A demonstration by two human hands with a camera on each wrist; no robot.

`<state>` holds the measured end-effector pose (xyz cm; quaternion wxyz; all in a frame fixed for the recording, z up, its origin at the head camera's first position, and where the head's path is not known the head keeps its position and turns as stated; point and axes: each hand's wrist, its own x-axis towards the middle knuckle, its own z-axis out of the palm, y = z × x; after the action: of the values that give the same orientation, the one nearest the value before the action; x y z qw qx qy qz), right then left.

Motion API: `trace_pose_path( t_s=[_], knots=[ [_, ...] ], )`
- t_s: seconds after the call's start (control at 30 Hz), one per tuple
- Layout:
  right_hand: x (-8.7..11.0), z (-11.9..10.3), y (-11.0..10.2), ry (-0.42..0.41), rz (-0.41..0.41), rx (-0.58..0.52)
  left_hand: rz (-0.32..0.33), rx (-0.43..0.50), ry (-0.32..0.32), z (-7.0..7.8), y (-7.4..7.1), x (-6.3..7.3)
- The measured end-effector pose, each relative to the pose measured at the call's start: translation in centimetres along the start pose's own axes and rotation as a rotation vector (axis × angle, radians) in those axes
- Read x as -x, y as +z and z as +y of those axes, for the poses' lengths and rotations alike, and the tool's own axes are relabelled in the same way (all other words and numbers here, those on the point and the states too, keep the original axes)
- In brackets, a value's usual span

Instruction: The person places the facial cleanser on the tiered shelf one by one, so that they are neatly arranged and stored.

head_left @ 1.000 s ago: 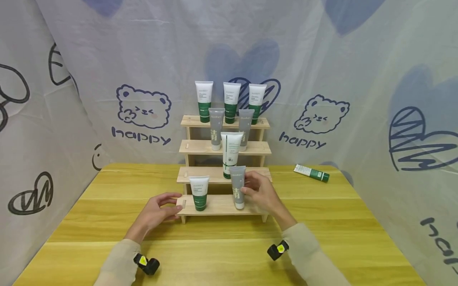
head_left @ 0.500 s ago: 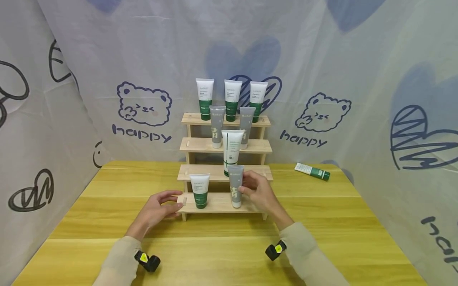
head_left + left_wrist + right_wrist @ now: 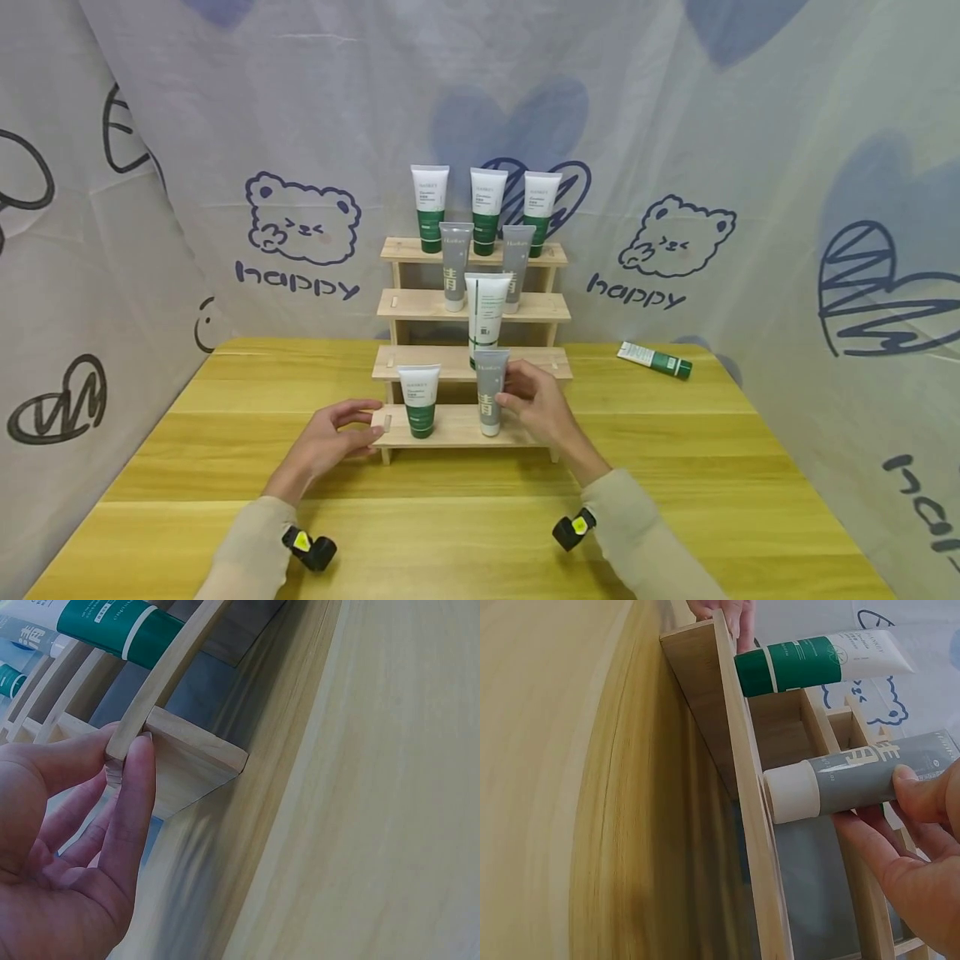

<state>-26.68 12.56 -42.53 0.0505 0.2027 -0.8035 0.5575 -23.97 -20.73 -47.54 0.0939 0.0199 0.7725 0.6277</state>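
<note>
My right hand (image 3: 542, 407) grips a grey squeeze tube (image 3: 491, 392) from its right side, thumb in front. The tube stands upright, white cap down, at the lowest step of a wooden tiered stand (image 3: 450, 427); in the right wrist view its cap (image 3: 791, 793) is right at the board. At the stand's left end, my left hand (image 3: 330, 442) pinches the edge of that lowest board (image 3: 139, 720) between thumb and index finger. To the left of the grey tube, a white and green tube (image 3: 420, 402) stands on the same step.
A taller white tube (image 3: 487, 312) stands one step up. Two grey tubes (image 3: 454, 267) occupy the third step and several white and green tubes (image 3: 430, 208) the top. Another green and white tube (image 3: 654, 360) lies on the table (image 3: 675, 467) at right. Printed cloth (image 3: 300, 100) hangs behind.
My right hand has shifted the grey tube slightly left along the lowest step. The left hand stays on the board's edge. The head view has tilted a little.
</note>
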Motion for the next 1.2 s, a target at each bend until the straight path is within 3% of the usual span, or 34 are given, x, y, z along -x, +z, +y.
trace_pose_path(
  t_s=[0.4, 1.2],
  knots=[
    [0.23, 0.19, 0.69, -0.021, 0.027, -0.031, 0.002, 0.004, -0.004, 0.00, 0.02, 0.06],
    [0.44, 0.85, 0.90, -0.024, -0.017, -0.074, 0.017, 0.005, -0.007, -0.19, -0.06, 0.07]
  ],
)
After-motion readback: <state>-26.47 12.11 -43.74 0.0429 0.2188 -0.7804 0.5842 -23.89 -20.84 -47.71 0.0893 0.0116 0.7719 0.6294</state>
